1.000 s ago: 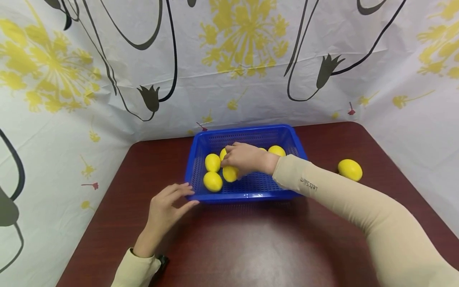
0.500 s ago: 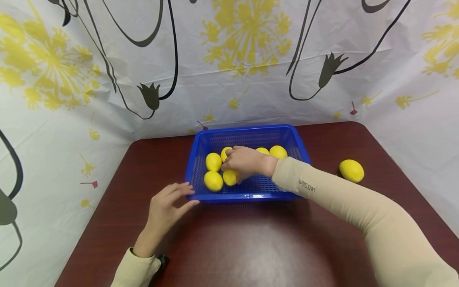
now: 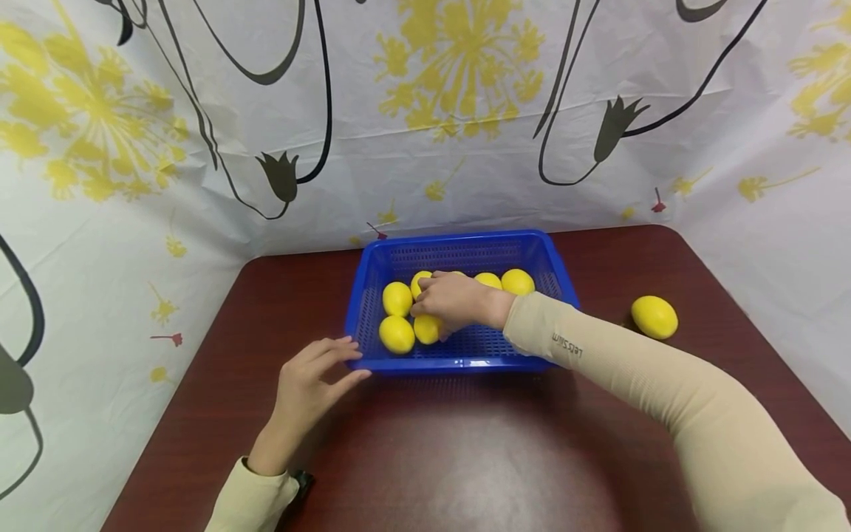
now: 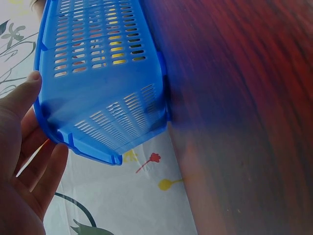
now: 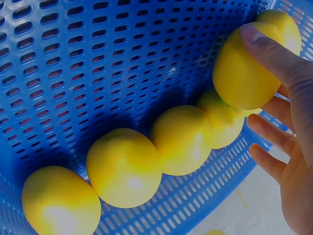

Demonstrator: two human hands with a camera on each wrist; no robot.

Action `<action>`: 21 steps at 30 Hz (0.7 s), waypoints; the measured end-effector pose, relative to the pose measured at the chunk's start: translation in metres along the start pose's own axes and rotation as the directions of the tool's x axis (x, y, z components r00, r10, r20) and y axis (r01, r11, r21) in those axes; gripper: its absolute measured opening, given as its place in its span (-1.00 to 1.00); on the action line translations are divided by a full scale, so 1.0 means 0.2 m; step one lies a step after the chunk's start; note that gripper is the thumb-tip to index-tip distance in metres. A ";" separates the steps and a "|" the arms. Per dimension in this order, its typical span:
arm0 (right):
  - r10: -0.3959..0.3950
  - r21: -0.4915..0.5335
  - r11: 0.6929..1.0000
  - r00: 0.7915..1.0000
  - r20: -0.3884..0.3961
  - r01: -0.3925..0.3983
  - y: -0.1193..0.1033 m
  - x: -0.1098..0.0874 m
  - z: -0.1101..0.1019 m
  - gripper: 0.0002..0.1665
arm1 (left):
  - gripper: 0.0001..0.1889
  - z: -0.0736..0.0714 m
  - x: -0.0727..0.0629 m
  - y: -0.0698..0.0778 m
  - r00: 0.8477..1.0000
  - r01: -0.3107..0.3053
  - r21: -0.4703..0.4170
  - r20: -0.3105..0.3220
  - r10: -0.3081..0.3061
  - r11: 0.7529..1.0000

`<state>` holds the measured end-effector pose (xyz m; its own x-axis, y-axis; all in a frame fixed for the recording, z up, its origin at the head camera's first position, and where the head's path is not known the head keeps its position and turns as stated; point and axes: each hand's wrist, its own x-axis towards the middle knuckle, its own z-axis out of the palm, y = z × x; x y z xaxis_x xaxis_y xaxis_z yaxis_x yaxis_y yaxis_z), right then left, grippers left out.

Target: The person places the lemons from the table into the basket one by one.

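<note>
My right hand is inside the blue perforated plastic basket, gripping a yellow lemon at the basket's left part. In the right wrist view the thumb lies across the held lemon, partly in front of another one; the fingers reach round its far side. Beside the held fruit in the head view are a front-left lemon and one behind it. A row of lemons lies along the basket's back wall. My left hand touches the near-left corner of the rim with extended fingers and spread thumb.
One more lemon lies on the dark red-brown table, right of the basket. Behind the table hangs a white sheet with printed flowers. The right sleeve crosses over the basket's right front rim.
The right hand and its lemon have lowered slightly in the basket. The left hand stays at the corner. The view has shifted a little.
</note>
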<state>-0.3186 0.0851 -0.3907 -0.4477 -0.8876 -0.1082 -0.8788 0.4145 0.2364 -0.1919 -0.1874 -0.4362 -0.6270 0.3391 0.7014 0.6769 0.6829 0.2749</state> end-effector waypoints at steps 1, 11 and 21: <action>-0.002 0.003 1.000 1.000 0.000 0.002 0.00 0.00 0.00 -0.33 | -0.63 0.00 0.00 0.00 1.000 0.000 0.000 0.001 0.000 1.000; -0.001 0.001 1.000 1.000 -0.004 0.001 0.02 0.01 0.04 -0.34 | -0.64 0.00 0.00 0.00 1.000 0.005 0.008 0.005 -0.005 1.000; 0.008 0.001 1.000 1.000 -0.002 -0.008 0.02 0.02 0.05 -0.25 | -0.64 0.01 0.00 0.00 1.000 -0.002 0.006 0.000 0.002 1.000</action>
<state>-0.3246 0.0853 -0.4000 -0.4545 -0.8846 -0.1046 -0.8753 0.4217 0.2365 -0.1924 -0.1869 -0.4372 -0.6254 0.3409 0.7019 0.6760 0.6860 0.2691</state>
